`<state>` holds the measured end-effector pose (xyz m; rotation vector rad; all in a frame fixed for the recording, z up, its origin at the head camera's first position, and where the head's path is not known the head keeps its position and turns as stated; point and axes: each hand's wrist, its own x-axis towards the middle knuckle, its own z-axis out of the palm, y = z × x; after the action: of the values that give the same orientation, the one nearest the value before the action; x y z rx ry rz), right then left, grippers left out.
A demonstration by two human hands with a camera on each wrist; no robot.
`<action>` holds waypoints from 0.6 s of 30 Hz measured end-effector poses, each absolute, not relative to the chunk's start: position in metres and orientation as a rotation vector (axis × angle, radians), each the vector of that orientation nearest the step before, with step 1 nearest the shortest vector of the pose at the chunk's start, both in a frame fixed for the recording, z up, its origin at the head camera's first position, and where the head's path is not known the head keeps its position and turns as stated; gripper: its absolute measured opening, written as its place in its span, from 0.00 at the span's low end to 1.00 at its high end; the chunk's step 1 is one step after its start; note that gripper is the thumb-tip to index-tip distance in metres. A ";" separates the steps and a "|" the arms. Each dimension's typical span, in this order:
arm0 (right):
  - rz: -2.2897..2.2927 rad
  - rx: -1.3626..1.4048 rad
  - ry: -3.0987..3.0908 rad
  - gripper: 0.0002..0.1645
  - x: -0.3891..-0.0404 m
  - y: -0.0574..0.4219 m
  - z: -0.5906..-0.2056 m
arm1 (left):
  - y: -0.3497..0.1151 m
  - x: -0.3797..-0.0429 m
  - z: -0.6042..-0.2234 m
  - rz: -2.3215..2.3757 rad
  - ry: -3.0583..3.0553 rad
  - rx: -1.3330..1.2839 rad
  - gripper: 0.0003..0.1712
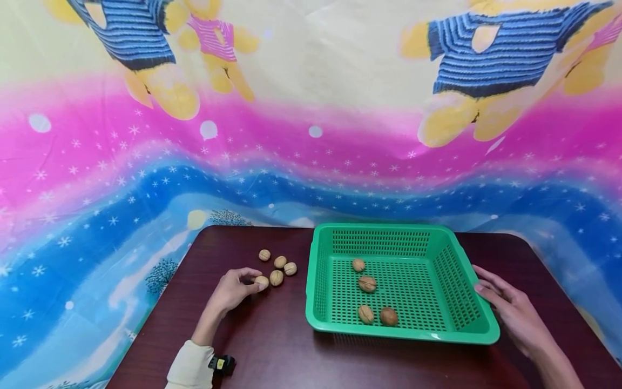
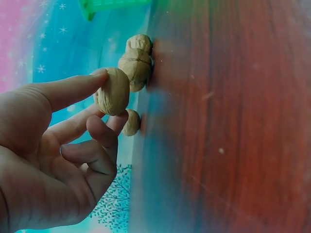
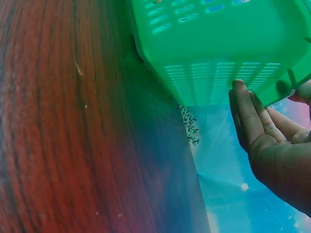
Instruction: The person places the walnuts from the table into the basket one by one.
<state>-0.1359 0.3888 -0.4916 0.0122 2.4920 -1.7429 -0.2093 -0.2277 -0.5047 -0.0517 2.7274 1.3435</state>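
Note:
My left hand (image 1: 230, 292) pinches a walnut (image 2: 113, 92) between thumb and fingertips, at the left of the table. Close by on the tabletop lie several more walnuts (image 1: 276, 278) in a loose cluster. To their right is a green plastic basket (image 1: 403, 336) with slotted walls and floor. Inside it, several walnuts (image 1: 367, 284) are spread over the left half, one of them darker. My right hand (image 1: 517, 316) holds the basket's right side, thumb at the rim and fingers against the outer wall, as the right wrist view shows.
The dark reddish-brown table (image 1: 272, 351) has rounded far corners. Right behind it hangs a printed cloth (image 1: 311, 162) with bears and snowflakes. A black strap device (image 1: 223, 364) sits at my left wrist, by a white sleeve (image 1: 190, 367).

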 end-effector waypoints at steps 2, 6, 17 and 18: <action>-1.747 0.008 2.489 0.39 -0.136 0.389 -0.491 | -0.227 -0.209 -0.502 1.362 2.730 -0.044 0.16; -1.755 0.013 2.481 0.39 -0.136 0.389 -0.491 | -0.222 -0.210 -0.495 1.418 2.711 -0.038 0.18; -1.850 0.013 2.394 0.39 -0.135 0.389 -0.490 | -0.189 -0.216 -0.463 1.500 2.694 0.103 0.21; -1.850 0.006 2.397 0.39 -0.136 0.389 -0.490 | -0.185 -0.217 -0.460 1.512 2.690 0.128 0.21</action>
<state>-0.1355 0.3887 -0.4899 0.0060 2.3970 -1.8496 -0.2175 -0.1851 -0.4596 0.1285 2.6896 1.5122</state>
